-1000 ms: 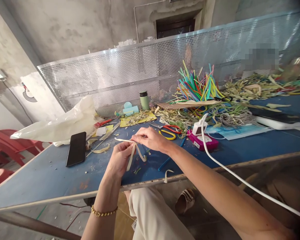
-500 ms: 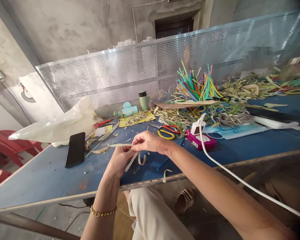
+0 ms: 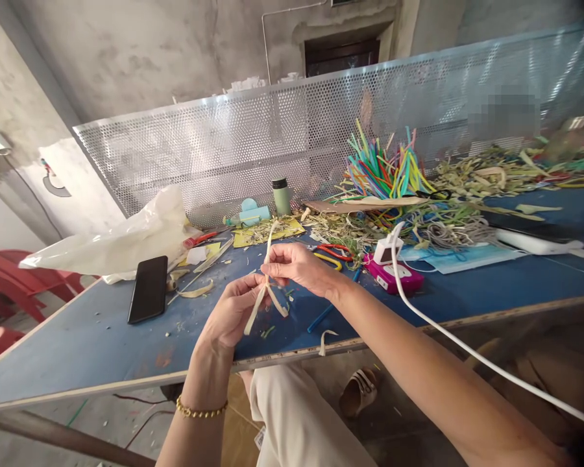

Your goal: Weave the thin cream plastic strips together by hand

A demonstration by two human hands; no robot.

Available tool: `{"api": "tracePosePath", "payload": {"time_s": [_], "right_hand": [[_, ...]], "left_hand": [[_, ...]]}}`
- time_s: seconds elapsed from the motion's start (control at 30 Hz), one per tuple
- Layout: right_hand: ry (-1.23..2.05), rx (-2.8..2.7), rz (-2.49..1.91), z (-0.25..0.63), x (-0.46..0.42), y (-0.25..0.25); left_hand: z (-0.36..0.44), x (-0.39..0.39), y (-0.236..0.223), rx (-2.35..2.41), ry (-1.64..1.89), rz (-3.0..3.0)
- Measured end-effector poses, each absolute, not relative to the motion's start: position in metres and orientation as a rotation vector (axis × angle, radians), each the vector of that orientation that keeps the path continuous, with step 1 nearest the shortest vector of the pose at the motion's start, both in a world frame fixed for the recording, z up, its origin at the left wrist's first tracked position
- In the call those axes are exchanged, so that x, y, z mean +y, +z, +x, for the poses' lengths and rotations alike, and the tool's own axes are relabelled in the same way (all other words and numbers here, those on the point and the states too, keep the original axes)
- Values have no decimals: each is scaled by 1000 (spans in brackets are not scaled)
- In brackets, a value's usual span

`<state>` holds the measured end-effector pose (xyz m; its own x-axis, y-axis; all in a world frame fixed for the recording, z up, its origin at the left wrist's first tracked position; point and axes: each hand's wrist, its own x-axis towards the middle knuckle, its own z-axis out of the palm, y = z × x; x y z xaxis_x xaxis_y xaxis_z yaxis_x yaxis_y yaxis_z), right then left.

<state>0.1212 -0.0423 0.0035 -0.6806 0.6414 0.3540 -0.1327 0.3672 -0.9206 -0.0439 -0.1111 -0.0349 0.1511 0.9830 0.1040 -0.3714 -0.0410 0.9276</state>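
Over the table's front part, my left hand (image 3: 233, 305) pinches a pale, flat, ribbon-like strip (image 3: 255, 312) between thumb and fingers. My right hand (image 3: 294, 267) is closed on the same strip just above and to the right. One end of the strip rises past the right fingertips, and two ends hang below, spread apart. Whether it is knotted where the fingers meet is hidden. Just beyond my right hand lie scissors with red and yellow handles (image 3: 333, 251). A loose curl of strip (image 3: 325, 340) rests at the table edge.
A phone (image 3: 148, 290) and a plastic bag (image 3: 121, 243) lie left. Behind stand a green bottle (image 3: 281, 197) and colourful stems (image 3: 384, 165). At right, a white cable (image 3: 448, 350) runs from a charger on a magenta box (image 3: 394, 275), crossing the table edge.
The strip's upper end, lying leftward before, now points upward. My right hand has shifted slightly right and turned, and the lower ends have spread into a fork.
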Motion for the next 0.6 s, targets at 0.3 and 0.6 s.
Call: {"api": "tracePosePath", "payload": {"time_s": [0.3,0.6], "right_hand": [[1150,-1818,-571,107,-45,-3],[1199,-1922,-575,113,-44,-2]], "left_hand": [[-40,-113,-33,738,1373,1033],[-43,-109,-34,791,1498,1010]]}}
